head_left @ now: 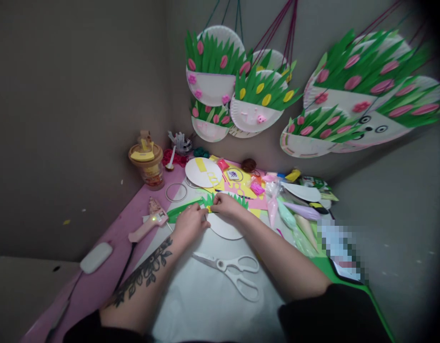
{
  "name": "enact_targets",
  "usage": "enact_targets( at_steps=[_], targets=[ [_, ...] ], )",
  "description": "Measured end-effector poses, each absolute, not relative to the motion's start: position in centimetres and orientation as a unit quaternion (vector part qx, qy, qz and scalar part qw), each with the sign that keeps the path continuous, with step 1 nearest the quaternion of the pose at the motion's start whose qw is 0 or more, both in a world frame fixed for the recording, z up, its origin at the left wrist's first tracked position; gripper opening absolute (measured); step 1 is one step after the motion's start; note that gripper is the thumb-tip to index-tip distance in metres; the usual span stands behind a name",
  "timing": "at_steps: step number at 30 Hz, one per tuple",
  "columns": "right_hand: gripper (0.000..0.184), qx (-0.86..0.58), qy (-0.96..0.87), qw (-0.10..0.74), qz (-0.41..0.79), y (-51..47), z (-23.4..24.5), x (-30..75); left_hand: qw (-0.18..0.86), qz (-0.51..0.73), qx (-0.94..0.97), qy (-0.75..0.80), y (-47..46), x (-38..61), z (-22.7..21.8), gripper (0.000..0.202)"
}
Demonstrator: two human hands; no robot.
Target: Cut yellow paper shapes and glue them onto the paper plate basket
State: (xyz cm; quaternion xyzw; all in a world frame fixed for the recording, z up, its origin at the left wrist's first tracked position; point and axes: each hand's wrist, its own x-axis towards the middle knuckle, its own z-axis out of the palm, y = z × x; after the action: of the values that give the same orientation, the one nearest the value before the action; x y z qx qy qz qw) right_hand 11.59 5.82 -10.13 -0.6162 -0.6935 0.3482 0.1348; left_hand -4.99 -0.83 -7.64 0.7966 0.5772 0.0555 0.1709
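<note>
A white half-round paper plate (pixel 225 227) lies on the table in front of me, with green paper grass (pixel 243 200) along its upper edge. My left hand (pixel 191 220) is closed at the plate's left side, thumb on the plate and fingers near the grass. From the right, my right hand (pixel 227 208) pinches at a small yellow paper piece (pixel 209 208) against the grass; its fingertips partly cover it. A green paper strip (pixel 180 211) lies beside my left hand. White-handled scissors (pixel 225 267) lie spread just below the plate.
A pink glue gun (pixel 150 223) with a lit light stands at left, its cord trailing down. Behind are a lidded cup (pixel 147 164), a white disc (pixel 203 172) and yellow paper scraps. Clay bags (pixel 287 214) and a phone (pixel 343 255) lie at right. Decorated plates (pixel 216 88) hang above.
</note>
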Motion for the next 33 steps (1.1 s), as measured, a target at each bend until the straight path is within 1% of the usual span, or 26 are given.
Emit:
enact_targets(
  at_steps=[14, 20, 23, 25, 28, 31, 33],
  targets=[
    [0.010, -0.622, -0.700, 0.120, 0.328, 6.2, -10.2, 11.5, 0.176, 0.056, 0.798, 0.573, -0.8, -5.0, -7.7, 0.037],
    [0.019, -0.625, -0.705, 0.118, 0.315, 5.9, -10.1, 11.1, 0.170, 0.060, 0.799, 0.573, -0.9, -5.0, -7.6, 0.031],
    [0.020, -0.627, -0.707, 0.121, 0.305, 5.8, -10.1, 11.0, 0.167, 0.061, 0.798, 0.576, -0.9, -5.0, -7.5, 0.028],
    [0.016, -0.621, -0.711, 0.121, 0.308, 5.8, -9.9, 11.3, 0.166, 0.063, 0.797, 0.577, -0.9, -5.0, -7.5, 0.027],
    [0.005, -0.609, -0.720, 0.121, 0.309, 5.9, -9.5, 11.8, 0.166, 0.067, 0.796, 0.578, -0.9, -5.1, -7.4, 0.026],
    [0.011, -0.600, -0.738, 0.125, 0.282, 5.5, -8.8, 12.0, 0.165, 0.073, 0.795, 0.579, -1.0, -5.0, -7.5, 0.029],
    [0.013, -0.588, -0.757, 0.127, 0.255, 4.9, -8.2, 11.8, 0.162, 0.078, 0.795, 0.579, -1.1, -5.0, -7.5, 0.035]
  ],
)
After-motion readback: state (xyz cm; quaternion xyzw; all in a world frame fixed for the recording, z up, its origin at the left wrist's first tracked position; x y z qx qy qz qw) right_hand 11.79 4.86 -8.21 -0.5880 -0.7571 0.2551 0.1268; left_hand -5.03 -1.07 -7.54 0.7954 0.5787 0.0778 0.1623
